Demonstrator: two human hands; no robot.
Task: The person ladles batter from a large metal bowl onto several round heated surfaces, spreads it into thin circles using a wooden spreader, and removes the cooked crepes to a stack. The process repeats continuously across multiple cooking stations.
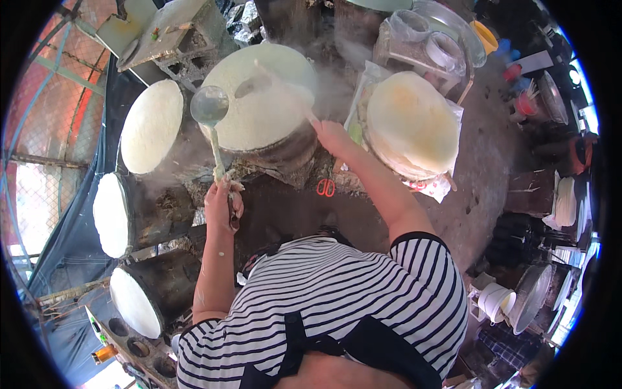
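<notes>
My left hand (224,202) is closed around the handle of a metal ladle (210,106). Pale batter coats the handle, and the ladle's round bowl hangs over the left rim of a large round griddle. Across that griddle lies a wide sheet of pale batter (272,117), partly veiled by steam. At the griddle's right edge my right hand (332,137) is closed on a long pale stick-like tool (293,97), which reaches over the batter; its far end is blurred. A darker oval patch shows near the far part of the sheet. Right of my right arm sits a stack of large flatbreads (413,123).
More batter-covered round griddles (153,127) stand along the left on drum-like stoves (165,217). A concrete block (188,32) is at the far left. Plastic-wrapped rolls (446,52) and a metal basin (463,26) stand behind the flatbreads. A white bucket (497,302) is at right.
</notes>
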